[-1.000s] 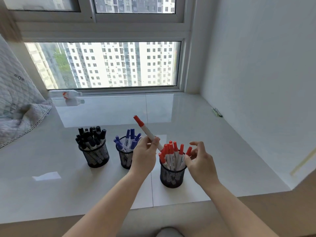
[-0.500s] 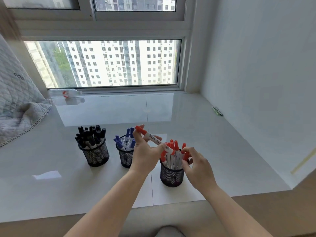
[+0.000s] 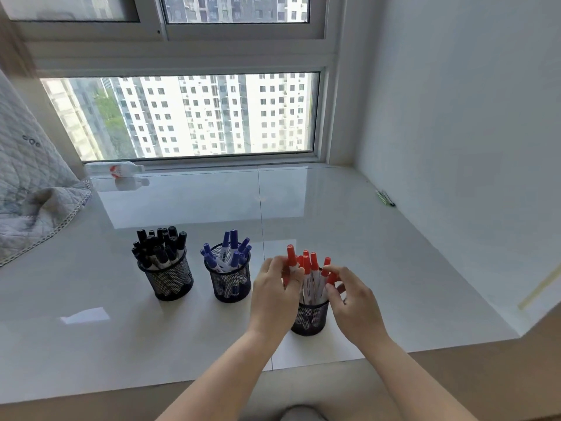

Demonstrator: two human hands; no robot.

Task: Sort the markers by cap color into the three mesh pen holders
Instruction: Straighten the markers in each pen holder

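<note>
While the white sill carries all three mesh holders in a row, sorting appears close to complete: no loose marker lies on it. One holder at left contains black-capped markers, roughly a dozen; the middle holder contains about nine blue-capped ones; the right holder contains about seven red-capped ones, counts being approximate because caps overlap. Left hand pinches one red marker just below its cap, upright, barrel entering the right holder. Right hand has fingers curled against the red bundle, apparently pinching a cap; contact is partly hidden. Judged handling: markers are light, rigid, smooth plastic; hold at mid-barrel, not at the cap, which may pull off.
</note>
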